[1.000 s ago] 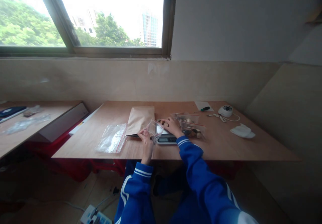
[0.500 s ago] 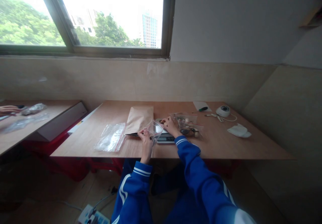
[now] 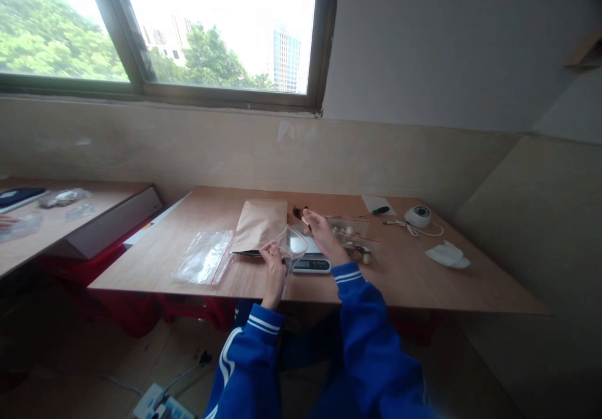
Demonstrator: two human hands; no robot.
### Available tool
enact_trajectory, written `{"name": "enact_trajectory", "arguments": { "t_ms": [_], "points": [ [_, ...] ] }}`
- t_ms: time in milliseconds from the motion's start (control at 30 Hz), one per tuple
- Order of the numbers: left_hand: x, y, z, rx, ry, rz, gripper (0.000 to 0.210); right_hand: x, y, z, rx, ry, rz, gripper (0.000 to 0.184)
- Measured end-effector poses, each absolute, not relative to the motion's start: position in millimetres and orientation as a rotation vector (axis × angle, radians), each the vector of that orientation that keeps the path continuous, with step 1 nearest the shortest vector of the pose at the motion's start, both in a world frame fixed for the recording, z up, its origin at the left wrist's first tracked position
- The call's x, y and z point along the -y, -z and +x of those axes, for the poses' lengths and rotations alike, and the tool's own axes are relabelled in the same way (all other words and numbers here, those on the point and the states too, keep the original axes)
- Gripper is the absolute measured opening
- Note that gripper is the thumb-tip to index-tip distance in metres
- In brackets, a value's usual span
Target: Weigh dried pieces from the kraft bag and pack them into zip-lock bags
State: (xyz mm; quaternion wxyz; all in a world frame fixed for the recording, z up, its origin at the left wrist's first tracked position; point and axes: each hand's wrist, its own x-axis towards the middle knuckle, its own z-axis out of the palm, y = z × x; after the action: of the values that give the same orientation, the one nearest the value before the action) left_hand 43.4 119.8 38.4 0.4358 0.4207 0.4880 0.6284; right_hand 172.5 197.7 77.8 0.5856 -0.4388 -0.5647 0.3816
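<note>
My left hand [image 3: 273, 271] pinches a small clear zip bag [image 3: 295, 253] by its side, and the bag's mouth gapes over the near left part of the scale. In my right hand [image 3: 322, 234], raised above the scale, are brown pieces [image 3: 300, 214] with pale parts that look like dried mushrooms. The flat digital scale [image 3: 314, 266] has its display toward me; hand and bag partly cover its plate. Just right of it lie clear red-seal bags [image 3: 350, 229] with pale and dark pieces inside, partly behind my right wrist.
A brown paper pouch [image 3: 261, 224] and flat clear zip bags [image 3: 202, 259] lie to the left. Rightward are a green-handled screwdriver [image 3: 380, 210], a white dome camera [image 3: 417, 217] with cable and a white crumpled sheet [image 3: 448, 254]. Another person's hand [image 3: 5, 221] shows at the left table.
My right hand has lifted off the scale plate with brown pieces in its fingers. My left hand still holds the clear bag in about the same place.
</note>
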Motion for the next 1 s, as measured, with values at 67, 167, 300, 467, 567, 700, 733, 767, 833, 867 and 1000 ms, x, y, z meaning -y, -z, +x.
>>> {"name": "enact_trajectory", "arguments": {
  "t_ms": [67, 167, 300, 467, 567, 700, 733, 767, 833, 867, 1000],
  "points": [
    [-120, -39, 45, -1.188, -1.559, 0.998, 0.047, -189, -92, 171, 1.501, -0.964, -1.02, 0.047],
    [-120, -37, 47, -1.162, -1.598, 0.955, 0.045, -178, -105, 173, 1.758, -0.795, -1.145, 0.04],
    [-120, -36, 51, -1.164, -1.6, 0.915, 0.048, -171, -109, 169, 1.938, -0.498, -1.34, 0.027],
    [-119, -40, 59, -1.158, -1.572, 0.937, 0.043, -172, -108, 153, 2.142, -0.331, -1.441, 0.018],
    [-120, -43, 63, -1.133, -1.602, 0.951, 0.037, -175, -109, 145, 2.201, -0.334, -1.4, 0.015],
    [-121, -44, 66, -1.078, -1.631, 0.954, 0.034, -175, -113, 137, 2.058, -0.533, -1.307, 0.03],
    [-122, -43, 65, -1.072, -1.626, 0.947, 0.036, -175, -115, 136, 1.997, -0.63, -1.269, 0.033],
    [-122, -43, 65, -1.072, -1.617, 0.938, 0.039, -174, -116, 137, 1.933, -0.727, -1.214, 0.035],
    [-123, -41, 62, -1.09, -1.609, 0.92, 0.042, -174, -116, 143, 1.805, -0.843, -1.075, 0.037],
    [-124, -41, 60, -1.094, -1.611, 0.917, 0.043, -174, -115, 148, 1.745, -0.838, -1.02, 0.037],
    [-130, -44, 50, -0.963, -1.623, 0.837, 0.039, -172, -97, 171, 1.543, -0.638, -1.054, 0.033]
  ]
}}
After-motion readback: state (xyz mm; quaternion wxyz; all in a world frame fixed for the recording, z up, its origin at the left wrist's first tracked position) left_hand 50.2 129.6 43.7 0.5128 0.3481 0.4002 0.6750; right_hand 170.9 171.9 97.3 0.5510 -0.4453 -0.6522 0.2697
